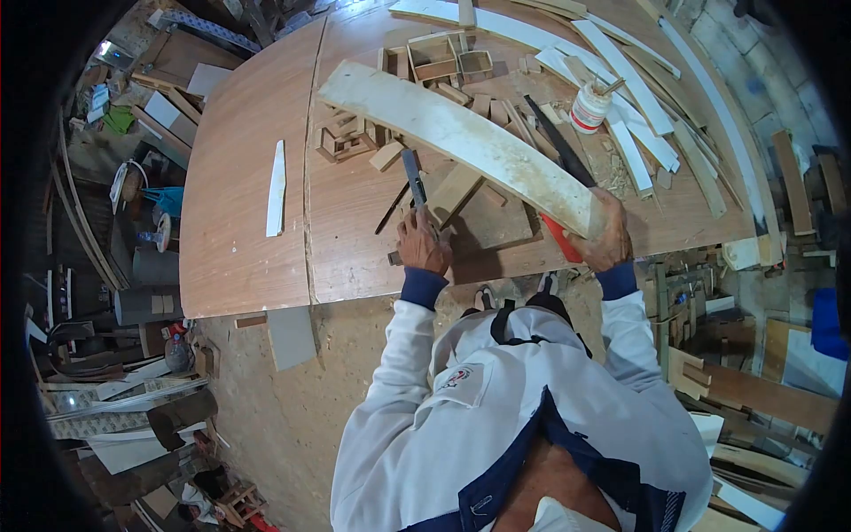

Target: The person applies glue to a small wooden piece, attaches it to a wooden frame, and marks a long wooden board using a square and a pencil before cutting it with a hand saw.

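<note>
My right hand (pixel 606 232) grips the near right end of a long, pale, dusty board (pixel 461 133). The board slants over the workbench, its far end up and to the left. My left hand (pixel 425 245) is low over the bench near its front edge, fingers closed around the lower end of a dark grey flat tool (pixel 413 177). Beside it lies a thin dark stick (pixel 392 209). Under the board are a wooden block (pixel 456 193) and a flat wooden piece (pixel 501 222). A red handle (pixel 560 239) shows by my right hand, and a dark blade (pixel 558 140) emerges beyond the board.
Small wooden frames (pixel 434 58) and offcuts lie behind the board. A white glue bottle (pixel 589 108) stands among white strips (pixel 625 80) at the right. One white strip (pixel 277 188) lies on the left of the workbench (pixel 235 257). Scrap wood (pixel 745 390) crowds the floor at right.
</note>
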`<state>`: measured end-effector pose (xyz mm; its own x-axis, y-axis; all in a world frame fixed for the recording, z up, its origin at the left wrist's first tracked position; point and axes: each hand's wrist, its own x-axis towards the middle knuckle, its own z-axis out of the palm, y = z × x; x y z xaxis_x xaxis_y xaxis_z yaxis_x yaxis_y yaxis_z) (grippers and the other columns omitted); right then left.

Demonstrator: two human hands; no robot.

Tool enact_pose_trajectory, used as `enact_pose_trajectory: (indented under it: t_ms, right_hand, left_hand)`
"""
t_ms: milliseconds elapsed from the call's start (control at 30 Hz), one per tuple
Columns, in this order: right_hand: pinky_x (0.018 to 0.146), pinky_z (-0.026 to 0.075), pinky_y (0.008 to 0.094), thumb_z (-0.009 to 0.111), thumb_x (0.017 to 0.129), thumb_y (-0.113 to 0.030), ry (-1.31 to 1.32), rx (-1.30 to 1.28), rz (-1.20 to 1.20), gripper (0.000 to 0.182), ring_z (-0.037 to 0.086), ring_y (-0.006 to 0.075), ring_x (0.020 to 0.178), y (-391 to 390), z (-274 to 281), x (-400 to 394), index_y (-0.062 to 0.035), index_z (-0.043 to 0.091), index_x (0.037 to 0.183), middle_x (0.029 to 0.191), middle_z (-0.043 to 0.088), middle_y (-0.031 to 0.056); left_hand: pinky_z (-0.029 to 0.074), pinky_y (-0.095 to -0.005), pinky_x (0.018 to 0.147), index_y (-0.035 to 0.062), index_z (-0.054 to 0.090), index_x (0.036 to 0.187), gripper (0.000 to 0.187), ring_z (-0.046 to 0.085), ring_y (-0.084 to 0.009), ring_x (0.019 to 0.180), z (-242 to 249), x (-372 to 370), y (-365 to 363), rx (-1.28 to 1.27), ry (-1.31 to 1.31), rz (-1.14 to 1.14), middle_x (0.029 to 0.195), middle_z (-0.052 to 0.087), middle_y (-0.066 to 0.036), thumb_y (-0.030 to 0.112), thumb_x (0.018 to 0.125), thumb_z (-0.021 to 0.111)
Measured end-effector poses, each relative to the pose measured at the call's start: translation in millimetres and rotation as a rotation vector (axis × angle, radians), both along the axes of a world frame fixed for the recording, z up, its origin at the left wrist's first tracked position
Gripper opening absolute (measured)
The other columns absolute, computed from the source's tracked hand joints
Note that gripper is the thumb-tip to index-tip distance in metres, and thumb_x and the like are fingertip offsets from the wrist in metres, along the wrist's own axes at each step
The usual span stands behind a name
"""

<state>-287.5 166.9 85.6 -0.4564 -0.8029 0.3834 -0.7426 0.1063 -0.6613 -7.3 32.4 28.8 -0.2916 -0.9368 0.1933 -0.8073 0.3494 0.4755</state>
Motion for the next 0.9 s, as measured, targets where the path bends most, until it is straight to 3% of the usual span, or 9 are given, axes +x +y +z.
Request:
enact_pose_trajectory:
  t_ms: [133,200,333,400,500,533,767,900]
  right_hand:
    - [0.096,0.039,0.0450,0.083,0.054,-0.012,0.003,-0.023,-0.069,0.079,0.051,0.0368,0.108,17,-14,-6,-0.0063,0.045,0.123,0.115,0.054,0.0183]
    - [0.095,0.041,0.0434,0.083,0.054,-0.012,-0.124,-0.009,-0.109,0.079,0.052,0.0353,0.108,25,-18,-7,-0.0045,0.045,0.123,0.116,0.054,0.0180]
    - [0.095,0.042,0.0413,0.083,0.054,-0.011,-0.157,0.005,-0.167,0.079,0.053,0.0331,0.108,39,-30,-6,-0.0024,0.045,0.122,0.117,0.054,0.0172]
    - [0.096,0.042,0.0405,0.083,0.054,-0.009,-0.197,-0.027,-0.195,0.078,0.053,0.0317,0.109,44,-35,-5,-0.0011,0.045,0.121,0.116,0.055,0.0166]
    - [0.096,0.041,0.0405,0.083,0.054,-0.009,-0.299,-0.004,-0.206,0.078,0.053,0.0315,0.109,49,-36,-3,-0.0012,0.045,0.121,0.116,0.054,0.0169]
    - [0.096,0.041,0.0405,0.083,0.054,-0.009,-0.299,-0.003,-0.204,0.078,0.053,0.0315,0.109,50,-38,-3,-0.0012,0.045,0.121,0.116,0.054,0.0169]
    - [0.095,0.040,0.0420,0.082,0.053,-0.009,-0.155,0.011,-0.133,0.077,0.052,0.0316,0.108,48,-37,3,-0.0019,0.045,0.121,0.114,0.054,0.0163]
    - [0.094,0.040,0.0439,0.080,0.055,-0.009,-0.157,0.021,-0.083,0.075,0.051,0.0330,0.108,47,-35,7,-0.0032,0.045,0.121,0.113,0.054,0.0171]
  left_hand:
    - [0.038,-0.0520,0.088,0.0098,0.041,0.133,0.068,0.045,-0.0316,0.115,-6,-21,-15,0.012,-0.166,0.049,0.124,0.049,-0.014,0.026,0.074,0.070]
    - [0.038,-0.0516,0.087,0.0094,0.040,0.134,0.070,0.046,-0.0302,0.115,-17,-24,-26,-0.010,-0.235,0.024,0.121,0.051,-0.012,0.030,0.074,0.070]
    - [0.038,-0.0519,0.086,0.0070,0.038,0.135,0.070,0.047,-0.0307,0.113,-28,-13,-33,-0.126,-0.156,0.044,0.119,0.052,-0.012,0.031,0.077,0.069]
    - [0.038,-0.0521,0.086,0.0044,0.034,0.137,0.072,0.048,-0.0305,0.111,-30,-4,-41,-0.090,-0.113,0.271,0.117,0.052,-0.013,0.031,0.079,0.067]
    - [0.038,-0.0523,0.086,0.0039,0.031,0.138,0.074,0.049,-0.0306,0.110,-24,4,-56,-0.018,-0.156,0.351,0.116,0.053,-0.013,0.031,0.080,0.067]
    - [0.038,-0.0548,0.088,0.0051,0.030,0.135,0.069,0.048,-0.0349,0.114,-14,2,-60,0.042,-0.148,0.372,0.121,0.054,-0.015,0.026,0.081,0.067]
    - [0.038,-0.0484,0.085,0.0043,0.029,0.139,0.076,0.049,-0.0269,0.110,-32,3,-94,0.018,-0.246,0.361,0.114,0.055,-0.012,0.036,0.080,0.066]
    - [0.040,-0.0488,0.085,0.0025,0.032,0.135,0.069,0.055,-0.0291,0.105,-14,16,-86,0.011,-0.088,0.385,0.114,0.058,-0.015,0.030,0.081,0.066]
